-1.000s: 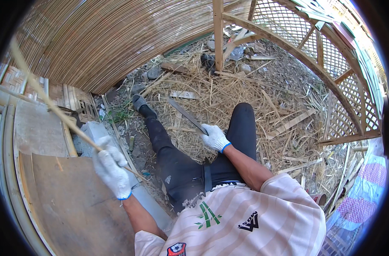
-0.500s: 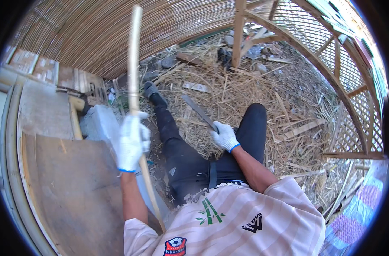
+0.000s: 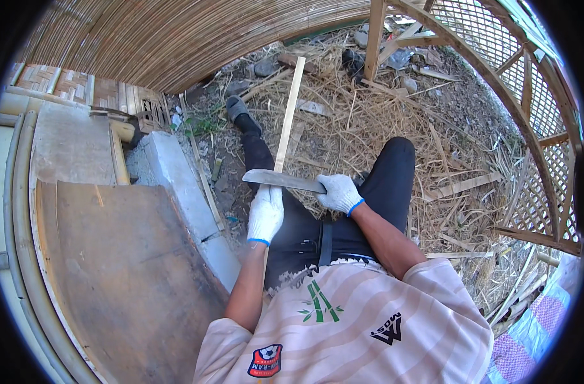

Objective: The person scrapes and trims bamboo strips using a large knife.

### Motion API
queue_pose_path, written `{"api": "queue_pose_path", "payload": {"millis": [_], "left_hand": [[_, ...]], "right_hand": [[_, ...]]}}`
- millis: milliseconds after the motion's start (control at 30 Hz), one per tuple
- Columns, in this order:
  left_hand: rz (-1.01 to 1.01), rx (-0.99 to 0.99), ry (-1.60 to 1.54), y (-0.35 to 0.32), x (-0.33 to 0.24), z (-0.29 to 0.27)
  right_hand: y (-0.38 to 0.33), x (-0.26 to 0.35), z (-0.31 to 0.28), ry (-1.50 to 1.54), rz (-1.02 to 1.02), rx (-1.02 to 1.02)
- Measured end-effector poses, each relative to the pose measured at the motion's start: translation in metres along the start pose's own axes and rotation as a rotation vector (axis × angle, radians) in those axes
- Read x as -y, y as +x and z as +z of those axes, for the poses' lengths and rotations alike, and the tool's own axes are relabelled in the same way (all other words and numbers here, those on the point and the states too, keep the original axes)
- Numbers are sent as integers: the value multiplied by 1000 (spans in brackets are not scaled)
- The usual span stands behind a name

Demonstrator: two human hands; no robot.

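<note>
A long pale bamboo strip (image 3: 288, 118) runs up and away from my left hand (image 3: 265, 214), which is closed around it above my thigh. My right hand (image 3: 340, 194) grips the handle end of a long knife (image 3: 282, 180) with a broad grey blade. The blade lies crosswise over the strip just beyond my left fingers; I cannot tell whether its edge bites in. Both hands wear white knitted gloves with blue cuffs. The strip's lower end passes behind my left wrist and forearm.
Bamboo shavings and split pieces (image 3: 362, 128) litter the ground around my legs. To the left are concrete blocks (image 3: 180, 182) and a curved brown sheet (image 3: 125, 249). A wooden lattice frame (image 3: 528, 115) stands at the right, and a bamboo slat wall (image 3: 176, 38) at the back.
My left hand has moved right with the bamboo strip, which now leans away over the ground. The knife has swung left so its blade crosses the strip.
</note>
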State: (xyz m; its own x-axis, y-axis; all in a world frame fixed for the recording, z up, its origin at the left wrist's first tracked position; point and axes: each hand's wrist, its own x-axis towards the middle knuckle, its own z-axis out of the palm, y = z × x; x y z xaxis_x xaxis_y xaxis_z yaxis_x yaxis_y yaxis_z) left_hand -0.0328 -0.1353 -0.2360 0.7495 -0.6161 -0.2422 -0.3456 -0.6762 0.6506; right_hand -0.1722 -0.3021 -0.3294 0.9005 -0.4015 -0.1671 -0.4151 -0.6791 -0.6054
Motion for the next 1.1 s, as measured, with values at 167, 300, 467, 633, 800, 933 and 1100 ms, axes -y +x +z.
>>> {"api": "queue_pose_path", "payload": {"millis": [167, 300, 467, 633, 800, 933, 1100], "left_hand": [[-3, 44, -2, -16, 4, 2], [-137, 118, -108, -31, 0, 0], [-131, 150, -167, -32, -8, -1], [-41, 121, -129, -26, -16, 2], [-125, 105, -177, -39, -4, -2], [-187, 105, -224, -32, -13, -3], [-43, 43, -176, -32, 6, 10]], "right_hand": [[4, 4, -11, -41, 101, 8], [18, -20, -12, 79, 378, -65], [13, -35, -12, 133, 240, -159], [-1, -10, -13, 12, 107, 42], [15, -34, -17, 251, 515, -73], [2, -10, -31, 83, 148, 2], [3, -13, -19, 45, 207, 29]]}}
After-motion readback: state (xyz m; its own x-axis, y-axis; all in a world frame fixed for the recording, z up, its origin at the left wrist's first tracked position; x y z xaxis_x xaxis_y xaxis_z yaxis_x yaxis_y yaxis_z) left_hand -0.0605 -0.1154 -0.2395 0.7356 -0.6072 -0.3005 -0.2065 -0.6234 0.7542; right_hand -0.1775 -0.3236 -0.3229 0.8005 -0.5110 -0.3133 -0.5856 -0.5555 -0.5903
